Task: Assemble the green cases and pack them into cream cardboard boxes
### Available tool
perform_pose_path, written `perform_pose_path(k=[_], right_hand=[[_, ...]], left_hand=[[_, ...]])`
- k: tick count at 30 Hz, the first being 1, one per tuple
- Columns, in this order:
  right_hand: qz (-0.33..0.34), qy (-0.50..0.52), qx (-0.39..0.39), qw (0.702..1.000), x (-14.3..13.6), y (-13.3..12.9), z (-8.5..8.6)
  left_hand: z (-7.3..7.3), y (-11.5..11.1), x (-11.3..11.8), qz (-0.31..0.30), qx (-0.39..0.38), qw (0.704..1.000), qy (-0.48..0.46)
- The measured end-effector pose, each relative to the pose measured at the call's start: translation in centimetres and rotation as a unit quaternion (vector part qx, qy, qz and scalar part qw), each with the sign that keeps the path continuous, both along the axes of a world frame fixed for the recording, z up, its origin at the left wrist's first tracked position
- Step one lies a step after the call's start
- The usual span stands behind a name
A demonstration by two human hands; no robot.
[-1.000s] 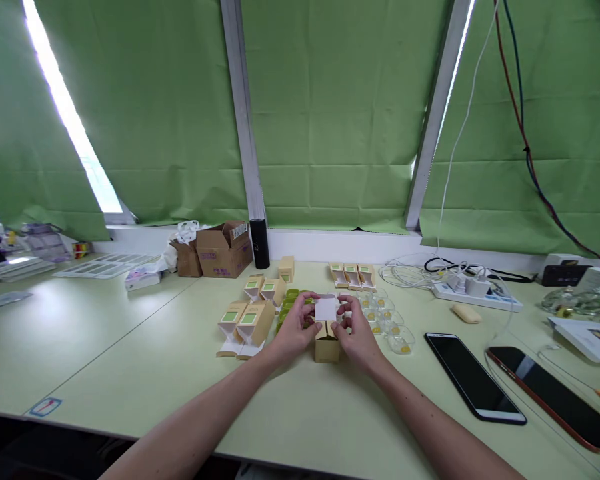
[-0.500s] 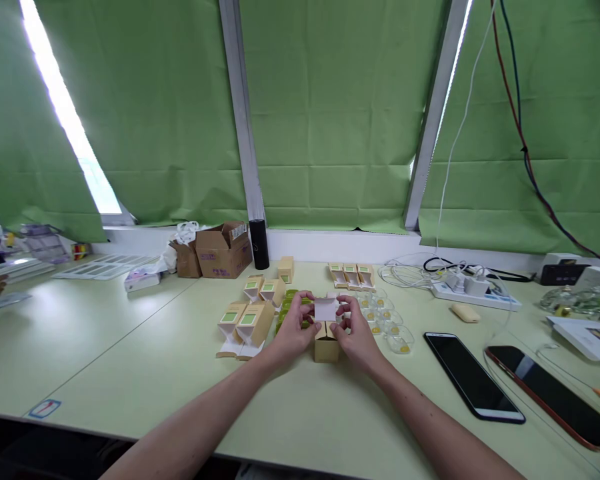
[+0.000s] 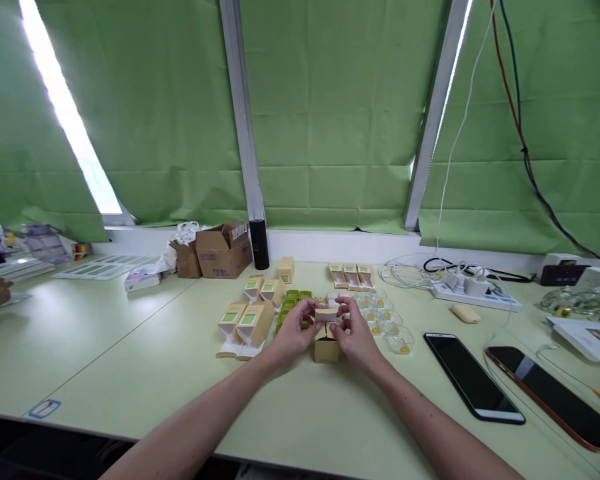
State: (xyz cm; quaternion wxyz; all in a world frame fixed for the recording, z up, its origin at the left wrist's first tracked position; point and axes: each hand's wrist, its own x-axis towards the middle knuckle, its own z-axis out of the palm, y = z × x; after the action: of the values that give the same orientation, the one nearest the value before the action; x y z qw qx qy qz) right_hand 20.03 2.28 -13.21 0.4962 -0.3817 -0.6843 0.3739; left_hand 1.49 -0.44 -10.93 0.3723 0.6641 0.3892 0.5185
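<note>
So, closest in: a small tan cardboard box (image 3: 327, 351) sits upright on the pale green counter (image 3: 280, 413), right between the hands. The left hand (image 3: 296, 327) and right hand (image 3: 351, 328) are both half curled, fingers and thumbs nipping opposite sides of its top and the raised tan cardboard flap (image 3: 326, 315) (exact fingertip contact is hard to make out). My guess is it's very light, thin card: stiff along the folds, easy to dent in the walls, not slippery. I'd hold low on the side walls near the corners and work the flap by its edges; squeeze mid-panel and it'll probably buckle. Left of the left hand there are tan cardboard boxes with green labels (image 3: 257, 321). Just past that hand are green plastic cups (image 3: 291, 295), and past the right one, clear plastic cups (image 3: 399, 341). Farther beyond both, a row of three flapped tan boxes (image 3: 351, 275).
</note>
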Motion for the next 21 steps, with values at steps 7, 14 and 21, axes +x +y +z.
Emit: perform_pose_path(k=[7,14,21], right_hand=[[0.010,0.007,0.008,1.000,-0.01,0.13,-0.15],[-0.007,-0.005,0.025,1.000,0.04,0.01,0.14],[-0.003,0.007,0.074,0.997,0.52,-0.42,0.80]], left_hand=[[-0.47,0.35,-0.18,-0.013,0.008,1.000,0.002],[0.11,0.17,-0.04,0.002,0.032,0.999,0.037],[-0.13,0.29,-0.14,-0.001,0.030,0.999,0.029]])
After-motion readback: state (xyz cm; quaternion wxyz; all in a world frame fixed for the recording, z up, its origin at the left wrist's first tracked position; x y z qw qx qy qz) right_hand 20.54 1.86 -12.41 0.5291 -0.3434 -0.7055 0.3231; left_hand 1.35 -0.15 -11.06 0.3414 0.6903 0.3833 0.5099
